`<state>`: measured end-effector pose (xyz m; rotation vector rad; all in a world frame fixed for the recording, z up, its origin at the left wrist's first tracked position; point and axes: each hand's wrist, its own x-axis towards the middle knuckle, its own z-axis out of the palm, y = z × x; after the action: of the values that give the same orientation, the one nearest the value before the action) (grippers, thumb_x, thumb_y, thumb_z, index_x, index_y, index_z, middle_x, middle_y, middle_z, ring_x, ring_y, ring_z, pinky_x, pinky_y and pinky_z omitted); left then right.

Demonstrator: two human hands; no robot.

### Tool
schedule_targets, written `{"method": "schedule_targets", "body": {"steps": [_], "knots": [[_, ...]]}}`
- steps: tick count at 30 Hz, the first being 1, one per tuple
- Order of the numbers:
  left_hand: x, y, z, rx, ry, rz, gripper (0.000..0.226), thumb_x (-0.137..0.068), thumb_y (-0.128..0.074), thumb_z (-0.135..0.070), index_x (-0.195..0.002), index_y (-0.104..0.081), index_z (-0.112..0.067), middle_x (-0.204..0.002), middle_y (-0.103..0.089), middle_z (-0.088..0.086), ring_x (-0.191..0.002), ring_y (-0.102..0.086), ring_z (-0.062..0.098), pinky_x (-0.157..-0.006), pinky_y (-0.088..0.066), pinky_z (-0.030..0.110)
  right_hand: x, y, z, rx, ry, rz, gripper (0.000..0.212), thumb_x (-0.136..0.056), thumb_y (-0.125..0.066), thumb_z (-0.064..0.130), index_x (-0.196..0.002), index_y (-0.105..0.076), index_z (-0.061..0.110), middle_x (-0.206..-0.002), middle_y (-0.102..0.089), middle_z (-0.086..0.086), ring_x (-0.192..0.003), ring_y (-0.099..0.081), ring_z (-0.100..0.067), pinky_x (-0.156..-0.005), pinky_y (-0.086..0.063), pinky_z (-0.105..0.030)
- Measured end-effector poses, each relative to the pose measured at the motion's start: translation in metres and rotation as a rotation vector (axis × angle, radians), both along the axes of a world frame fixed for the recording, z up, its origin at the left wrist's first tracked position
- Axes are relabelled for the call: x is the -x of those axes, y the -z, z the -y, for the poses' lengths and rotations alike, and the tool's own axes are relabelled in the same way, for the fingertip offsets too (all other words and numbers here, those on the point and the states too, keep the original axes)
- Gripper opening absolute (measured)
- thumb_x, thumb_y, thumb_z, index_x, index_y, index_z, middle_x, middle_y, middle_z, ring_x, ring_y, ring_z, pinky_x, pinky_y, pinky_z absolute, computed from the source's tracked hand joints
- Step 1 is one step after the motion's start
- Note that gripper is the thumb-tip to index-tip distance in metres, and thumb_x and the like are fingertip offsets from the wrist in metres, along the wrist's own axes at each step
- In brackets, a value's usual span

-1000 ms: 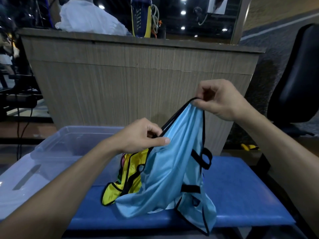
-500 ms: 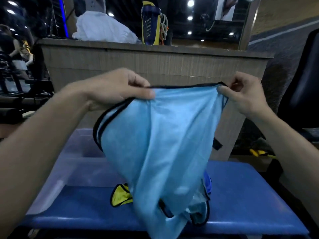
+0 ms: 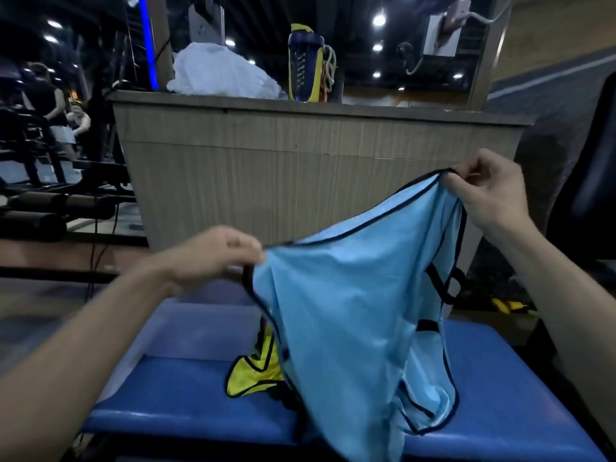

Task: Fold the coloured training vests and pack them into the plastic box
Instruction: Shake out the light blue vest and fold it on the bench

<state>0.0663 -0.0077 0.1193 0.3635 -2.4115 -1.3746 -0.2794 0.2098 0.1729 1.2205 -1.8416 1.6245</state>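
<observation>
Since half a second ago the left hand (image 3: 213,258) has dropped, both hands pinching the light-blue vest (image 3: 350,315) by its trim above the bench's (image 3: 186,391) middle, right hand (image 3: 490,191) higher, folding not yet begun.

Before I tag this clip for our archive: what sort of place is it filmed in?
Probably a gym: dark exercise machines on the left, a padded blue bench under the vests, and a shaker bottle on the counter.
</observation>
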Motion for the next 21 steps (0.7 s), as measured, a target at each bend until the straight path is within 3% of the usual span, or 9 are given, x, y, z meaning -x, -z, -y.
{"method": "schedule_targets", "body": {"steps": [2,4,8,10,12,14,15,17,21], "knots": [[-0.005,-0.029,-0.003,-0.343,-0.041,-0.284,0.007,-0.079,-0.072,-0.013,-0.075,-0.067,-0.017,-0.076,-0.062,0.001,-0.072,-0.060,0.012,-0.068,-0.055,0.023,-0.001,0.009,-0.006,-0.013,-0.112,0.061,0.014,-0.085,-0.079,0.006,-0.090,-0.066,0.005,-0.079,-0.065,0.005,-0.068,-0.058,-0.002,-0.066,-0.049,-0.018],[-0.009,-0.060,-0.003,-0.508,-0.066,-0.500,0.011,-0.082,-0.067,-0.020,-0.090,-0.063,-0.014,-0.085,-0.064,0.003,-0.079,-0.062,0.014,-0.078,-0.055,0.028,-0.004,0.020,-0.010,-0.051,-0.256,0.155,0.023,-0.079,-0.082,0.009,-0.097,-0.070,0.003,-0.079,-0.070,0.006,-0.073,-0.062,-0.003,-0.071,-0.052,-0.018],[-0.019,-0.116,-0.018,-0.457,0.006,-0.631,0.021,-0.093,-0.055,-0.024,-0.106,-0.061,-0.009,-0.095,-0.064,0.006,-0.087,-0.065,0.018,-0.089,-0.053,0.031,-0.012,0.020,-0.024,-0.225,-0.527,0.445,0.068,-0.049,-0.098,0.042,-0.102,-0.075,0.006,-0.091,-0.074,-0.006,-0.083,-0.069,-0.016,-0.071,-0.059,-0.024],[-0.030,-0.136,-0.028,-0.412,0.019,-0.656,0.039,-0.092,-0.055,-0.026,-0.118,-0.066,0.001,-0.112,-0.066,0.011,-0.104,-0.066,0.024,-0.102,-0.051,0.033,-0.015,0.008,-0.036,-0.308,-0.677,0.493,0.069,-0.042,-0.101,0.048,-0.096,-0.077,0.012,-0.090,-0.073,-0.006,-0.079,-0.069,-0.014,-0.071,-0.059,-0.024],[-0.043,-0.152,-0.029,-0.419,0.064,-0.688,0.053,-0.095,-0.054,-0.030,-0.133,-0.054,0.008,-0.125,-0.061,0.015,-0.121,-0.061,0.032,-0.115,-0.040,0.041,-0.019,-0.010,-0.048,-0.274,-0.831,0.516,0.064,-0.046,-0.101,0.045,-0.097,-0.077,0.014,-0.091,-0.074,-0.003,-0.078,-0.070,-0.011,-0.073,-0.059,-0.023],[-0.055,-0.160,-0.035,-0.401,0.076,-0.680,0.041,-0.098,-0.054,-0.037,-0.125,-0.052,-0.007,-0.110,-0.064,0.007,-0.103,-0.066,0.025,-0.111,-0.045,0.039,-0.023,-0.028,-0.056,-0.158,-0.938,0.511,0.063,-0.054,-0.098,0.044,-0.106,-0.076,0.017,-0.097,-0.073,-0.002,-0.083,-0.070,-0.011,-0.078,-0.059,-0.024],[-0.057,-0.160,-0.038,-0.390,0.046,-0.662,0.038,-0.097,-0.057,-0.042,-0.122,-0.052,-0.014,-0.100,-0.066,0.002,-0.089,-0.069,0.019,-0.097,-0.055,0.033,-0.024,-0.036,-0.058,-0.110,-0.967,0.502,0.056,-0.058,-0.095,0.046,-0.104,-0.076,0.020,-0.097,-0.071,0.000,-0.084,-0.067,-0.010,-0.081,-0.057,-0.025],[-0.057,-0.148,-0.042,-0.248,-0.125,-0.610,0.037,-0.088,-0.064,-0.045,-0.110,-0.062,-0.016,-0.083,-0.070,-0.004,-0.068,-0.068,0.010,-0.069,-0.056,0.025,-0.028,-0.048,-0.056,-0.059,-0.954,0.481,0.035,-0.062,-0.090,0.047,-0.086,-0.076,0.026,-0.086,-0.069,0.006,-0.082,-0.063,-0.007,-0.083,-0.054,-0.024],[-0.049,-0.118,0.006,0.602,-0.467,-0.117,0.010,-0.086,-0.077,-0.033,-0.091,-0.076,-0.025,-0.083,-0.074,-0.011,-0.074,-0.065,0.003,-0.075,-0.051,0.028,-0.026,-0.044,-0.040,0.026,-0.569,0.516,0.027,-0.064,-0.085,0.023,-0.087,-0.072,0.016,-0.080,-0.075,0.004,-0.079,-0.070,-0.012,-0.075,-0.059,-0.024]]}}
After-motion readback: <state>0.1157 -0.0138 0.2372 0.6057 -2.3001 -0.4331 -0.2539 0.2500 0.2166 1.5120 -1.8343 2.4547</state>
